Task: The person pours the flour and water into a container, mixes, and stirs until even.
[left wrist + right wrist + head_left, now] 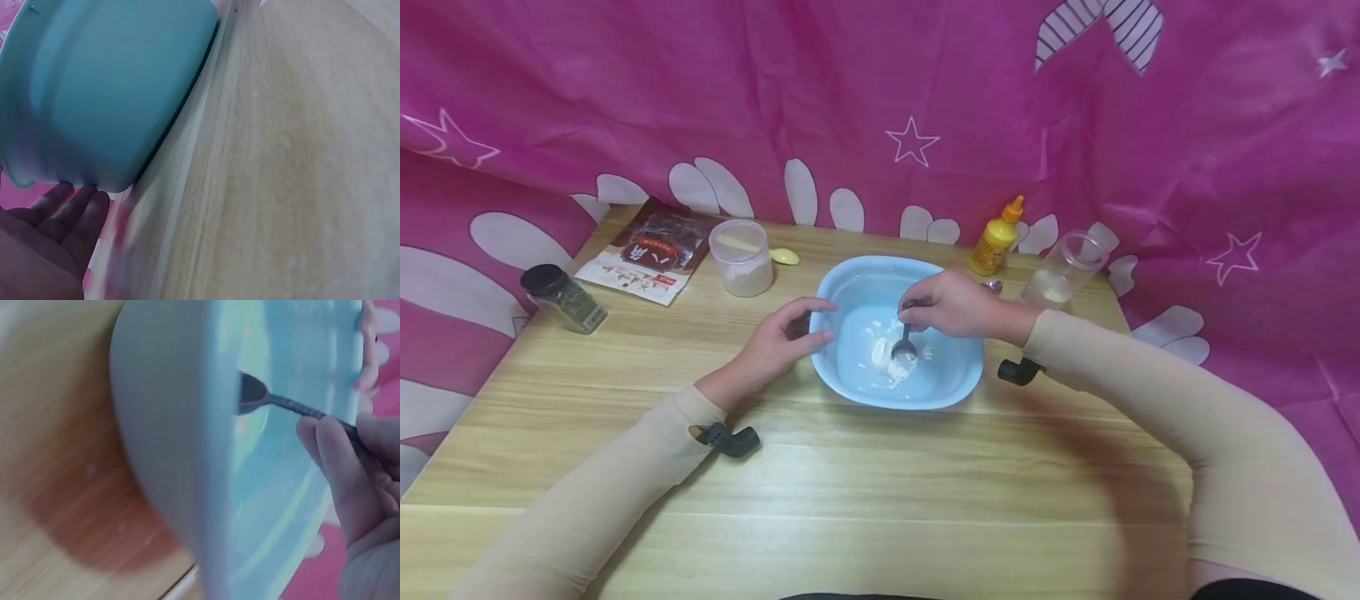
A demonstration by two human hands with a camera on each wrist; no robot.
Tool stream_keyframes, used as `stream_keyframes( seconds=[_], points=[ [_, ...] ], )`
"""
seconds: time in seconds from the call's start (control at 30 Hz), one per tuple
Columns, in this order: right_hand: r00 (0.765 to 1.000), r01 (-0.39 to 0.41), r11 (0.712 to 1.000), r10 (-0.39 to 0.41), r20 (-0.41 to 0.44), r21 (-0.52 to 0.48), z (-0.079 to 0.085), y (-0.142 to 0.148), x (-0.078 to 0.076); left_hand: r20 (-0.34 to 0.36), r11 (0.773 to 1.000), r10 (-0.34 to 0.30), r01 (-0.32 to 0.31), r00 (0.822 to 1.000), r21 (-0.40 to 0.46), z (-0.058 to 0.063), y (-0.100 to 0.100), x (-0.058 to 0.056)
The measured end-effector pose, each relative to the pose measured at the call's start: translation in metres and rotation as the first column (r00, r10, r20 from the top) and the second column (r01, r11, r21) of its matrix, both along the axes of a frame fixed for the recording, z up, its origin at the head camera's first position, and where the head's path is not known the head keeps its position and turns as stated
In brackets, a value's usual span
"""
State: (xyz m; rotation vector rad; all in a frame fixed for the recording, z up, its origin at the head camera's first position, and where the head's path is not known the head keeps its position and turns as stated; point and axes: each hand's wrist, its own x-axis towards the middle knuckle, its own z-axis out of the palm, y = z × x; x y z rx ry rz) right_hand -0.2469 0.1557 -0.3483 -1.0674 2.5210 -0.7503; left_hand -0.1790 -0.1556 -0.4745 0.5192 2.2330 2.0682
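A light blue plastic basin [895, 400] stands on the wooden table, with a small heap of white powder [887, 354] on its bottom. My right hand [951, 304] reaches over the basin and pinches the handle of a dark metal spoon [904, 343], its bowl down at the powder. In the right wrist view the spoon [253, 394] slants between thumb and fingers. My left hand [775, 342] grips the basin's left side, thumb and forefinger over the rim. Its other fingers [78, 215] touch the outer wall in the left wrist view.
Back left are a jar with a black lid [565, 298], a brown and white packet [655, 254] and a tub of white powder [743, 267] beside a yellow spoon [785, 257]. Back right stand a yellow squeeze bottle [996, 240] and a clear cup of liquid [1060, 271]. A pink curtain [850, 108] hangs behind.
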Motion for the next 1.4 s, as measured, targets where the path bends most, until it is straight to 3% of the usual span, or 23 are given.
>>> stream_keyframes(
  seconds=[0.1,0.2,0.53,0.8,1.0,1.23,1.4],
  points=[
    [0.997,-0.072,0.997,0.072,0.034,-0.007,0.002,-0.01,0.005,-0.008,1.0,-0.003,0.003,1.0,0.002,0.001,0.0,0.0],
    [0.996,-0.089,0.996,0.09,0.009,-0.029,-0.001,-0.019,0.003,-0.011,1.0,-0.006,0.006,1.0,-0.001,0.002,0.001,0.0],
    [0.991,0.099,0.995,-0.098,-0.088,0.011,-0.002,-0.013,-0.02,-0.006,1.0,-0.01,0.01,1.0,-0.025,0.004,0.002,0.0],
    [0.989,0.086,0.995,-0.079,-0.122,0.055,0.002,-0.01,-0.02,0.001,1.0,-0.007,0.007,1.0,-0.004,0.002,0.0,0.002],
    [0.997,0.072,0.997,-0.072,-0.026,-0.005,-0.002,-0.021,-0.012,-0.004,1.0,-0.004,0.004,1.0,-0.007,0.0,0.0,0.003],
    [0.992,-0.11,0.994,0.11,0.059,-0.005,0.002,-0.018,0.001,-0.01,1.0,-0.007,0.007,1.0,-0.006,0.002,0.0,0.001],
    [0.998,-0.028,0.999,0.027,0.053,0.026,0.003,-0.006,-0.008,-0.011,1.0,-0.003,0.003,1.0,-0.006,0.004,0.001,0.001]
  ],
)
